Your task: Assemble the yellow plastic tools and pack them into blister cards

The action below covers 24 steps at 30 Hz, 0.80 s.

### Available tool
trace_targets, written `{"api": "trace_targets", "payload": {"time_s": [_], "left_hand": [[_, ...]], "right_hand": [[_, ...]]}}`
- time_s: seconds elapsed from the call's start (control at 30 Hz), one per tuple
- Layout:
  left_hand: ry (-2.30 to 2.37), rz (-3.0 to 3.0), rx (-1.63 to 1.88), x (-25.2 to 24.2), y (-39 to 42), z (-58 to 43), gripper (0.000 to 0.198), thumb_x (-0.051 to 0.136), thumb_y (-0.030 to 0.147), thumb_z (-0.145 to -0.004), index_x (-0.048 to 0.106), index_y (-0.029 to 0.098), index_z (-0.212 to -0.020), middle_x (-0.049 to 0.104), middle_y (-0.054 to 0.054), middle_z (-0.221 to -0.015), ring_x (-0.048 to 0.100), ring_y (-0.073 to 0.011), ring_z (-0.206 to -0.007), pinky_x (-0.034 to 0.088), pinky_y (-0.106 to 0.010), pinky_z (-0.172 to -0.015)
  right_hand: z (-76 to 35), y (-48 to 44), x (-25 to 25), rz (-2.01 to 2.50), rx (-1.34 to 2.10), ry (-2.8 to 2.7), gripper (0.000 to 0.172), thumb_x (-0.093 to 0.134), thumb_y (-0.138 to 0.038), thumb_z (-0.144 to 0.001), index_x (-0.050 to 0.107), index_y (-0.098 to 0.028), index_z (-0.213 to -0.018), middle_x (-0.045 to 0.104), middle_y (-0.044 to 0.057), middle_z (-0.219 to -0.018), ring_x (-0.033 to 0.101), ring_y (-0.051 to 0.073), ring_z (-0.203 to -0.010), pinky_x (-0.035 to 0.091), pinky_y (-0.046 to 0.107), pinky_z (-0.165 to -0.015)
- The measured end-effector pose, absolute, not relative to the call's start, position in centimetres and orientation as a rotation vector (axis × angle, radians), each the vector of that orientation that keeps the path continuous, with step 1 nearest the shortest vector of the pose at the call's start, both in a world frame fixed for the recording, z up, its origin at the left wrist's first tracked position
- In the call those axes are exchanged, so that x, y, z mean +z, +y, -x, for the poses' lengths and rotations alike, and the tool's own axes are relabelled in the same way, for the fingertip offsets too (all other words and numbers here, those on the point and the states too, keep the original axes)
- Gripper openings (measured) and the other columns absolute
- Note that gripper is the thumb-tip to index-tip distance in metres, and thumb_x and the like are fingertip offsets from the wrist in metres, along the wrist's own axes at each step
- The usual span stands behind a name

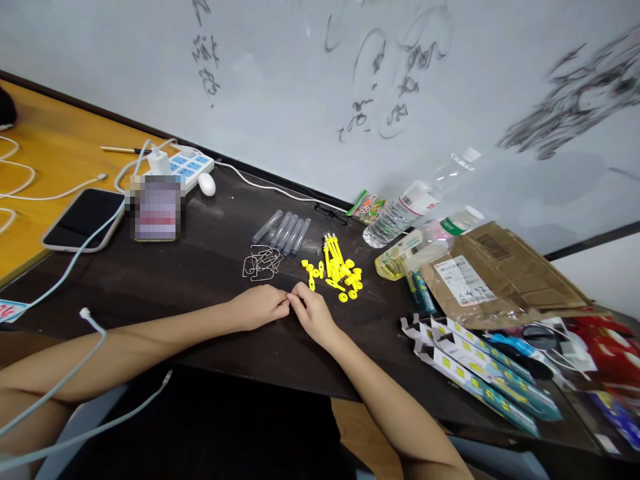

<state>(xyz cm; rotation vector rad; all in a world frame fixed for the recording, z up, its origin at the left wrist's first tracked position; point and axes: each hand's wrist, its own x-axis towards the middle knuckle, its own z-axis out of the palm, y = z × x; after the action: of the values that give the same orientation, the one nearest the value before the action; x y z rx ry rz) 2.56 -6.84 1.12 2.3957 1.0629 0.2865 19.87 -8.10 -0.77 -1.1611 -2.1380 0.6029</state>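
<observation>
My left hand [260,307] and my right hand [311,311] rest on the dark table [200,267] with their fingertips pinched together at one spot. Whatever sits between the fingers is too small to make out. Just beyond my right hand lies a pile of small yellow plastic parts [336,270]. Bent wire clips [261,262] lie beyond my left hand, and behind them a row of clear grey tubes [283,231].
A phone [83,219], a power strip [187,165] and white cables [60,280] lie left. Clear plastic bottles [415,207], a brown parcel bag [495,273] and printed card packs [480,373] crowd the right. A wall with scribbles stands behind.
</observation>
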Motion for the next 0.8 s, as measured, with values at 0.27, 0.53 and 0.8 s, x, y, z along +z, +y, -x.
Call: {"api": "trace_targets", "payload": {"time_s": [0.27, 0.53, 0.8], "left_hand": [[0.794, -2.019, 0.322, 0.8, -6.0, -1.8, 0.033, 0.028, 0.030, -0.092, 0.051, 0.016, -0.072, 0.048, 0.003, -0.059, 0.045, -0.0104, -0.052, 0.036, -0.022, -0.055], [0.797, -1.992, 0.371, 1.8, -6.1, -1.8, 0.027, 0.029, 0.026, -0.090, 0.049, 0.017, -0.073, 0.047, 0.004, -0.062, 0.043, -0.0090, -0.052, 0.037, -0.021, -0.056], [0.885, -1.920, 0.350, 1.0, -6.5, -2.0, 0.026, 0.026, 0.034, -0.093, 0.043, 0.019, -0.079, 0.046, 0.005, -0.059, 0.043, -0.0090, -0.041, 0.036, -0.022, -0.044]], "right_hand": [[-20.6, -7.8, -0.1, 1.117, 1.211, -1.904, 0.028, 0.044, -0.042, -0.091, 0.041, -0.021, -0.072, 0.051, -0.005, -0.058, 0.048, 0.008, -0.045, 0.042, 0.019, -0.043], [-20.8, -7.6, -1.0, 1.066, 1.317, -1.734, 0.030, 0.045, -0.046, -0.090, 0.044, -0.020, -0.075, 0.058, -0.002, -0.065, 0.054, 0.009, -0.050, 0.047, 0.019, -0.042], [-20.4, -7.8, -1.4, 1.090, 1.190, -1.655, 0.029, 0.047, -0.045, -0.090, 0.041, -0.021, -0.073, 0.054, -0.005, -0.057, 0.051, 0.008, -0.043, 0.045, 0.020, -0.044]]}}
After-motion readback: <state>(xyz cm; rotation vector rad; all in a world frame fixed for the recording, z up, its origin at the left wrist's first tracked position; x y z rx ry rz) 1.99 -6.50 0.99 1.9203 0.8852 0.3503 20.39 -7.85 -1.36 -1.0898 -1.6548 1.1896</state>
